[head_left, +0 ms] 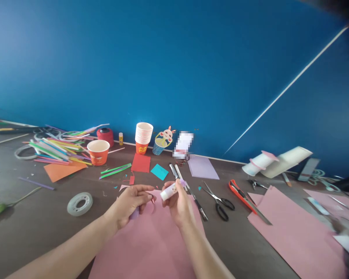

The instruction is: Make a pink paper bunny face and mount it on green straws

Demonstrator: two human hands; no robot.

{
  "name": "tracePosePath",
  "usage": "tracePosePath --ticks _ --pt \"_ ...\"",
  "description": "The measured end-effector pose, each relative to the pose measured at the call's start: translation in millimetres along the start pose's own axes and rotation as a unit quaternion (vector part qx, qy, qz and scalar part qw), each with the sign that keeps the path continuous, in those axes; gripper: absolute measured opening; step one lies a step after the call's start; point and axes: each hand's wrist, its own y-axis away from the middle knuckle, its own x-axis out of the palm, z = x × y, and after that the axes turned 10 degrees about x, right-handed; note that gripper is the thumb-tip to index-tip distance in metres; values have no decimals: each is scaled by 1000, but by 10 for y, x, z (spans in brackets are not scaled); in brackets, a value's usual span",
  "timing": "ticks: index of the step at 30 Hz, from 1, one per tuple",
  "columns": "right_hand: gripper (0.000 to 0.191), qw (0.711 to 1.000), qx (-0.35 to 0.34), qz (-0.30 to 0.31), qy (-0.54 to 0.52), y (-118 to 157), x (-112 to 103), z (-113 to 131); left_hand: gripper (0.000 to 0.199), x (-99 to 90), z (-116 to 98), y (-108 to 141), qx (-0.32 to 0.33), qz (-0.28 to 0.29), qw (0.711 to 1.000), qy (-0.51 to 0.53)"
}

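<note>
My right hand (178, 203) is closed around a white glue stick (169, 191) with a printed picture on it and a purple end. To its left, my left hand (129, 203) pinches a small red paper piece (153, 200) between the fingertips. Something purple, perhaps the glue cap (134, 213), shows under that palm and is mostly hidden. Both hands are just above a large pink paper sheet (151, 248). Beyond them lie a red paper square (141, 162), a smaller red scrap (132, 180) and a blue paper piece (159, 171).
Black-handled scissors (219, 200), a red utility knife (244, 197) with its blade out and pens (196, 201) lie to the right. A tape roll (80, 204) is at left. Paper cups (144, 133) stand near the blue wall (163, 58). More pink sheets (296, 228) lie far right.
</note>
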Motion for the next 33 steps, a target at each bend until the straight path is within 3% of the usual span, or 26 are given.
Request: tracePosePath --ticks 4,8,10,13,15,18,33 --pt "32 1000 -2 -3 -6 15 12 35 19 -3 21 -7 1 -18 1000 12" --pt "19 988 -107 -6 111 119 38 50 17 -33 62 -17 21 -49 999 -11" --pt "13 957 -184 -4 226 197 60 47 17 -46 81 -22 26 -61 998 -19" --pt "11 883 -284 41 371 293 101 43 17 -47 95 -27 31 -76 996 -24" --pt "15 845 -322 80 419 323 130 45 17 -36 90 -23 33 -84 995 -34" --pt "19 817 -346 100 450 325 159 52 18 -16 69 -4 35 -88 994 -48" --pt "15 811 -324 93 479 273 145 49 20 -45 80 -13 21 -63 998 -5"
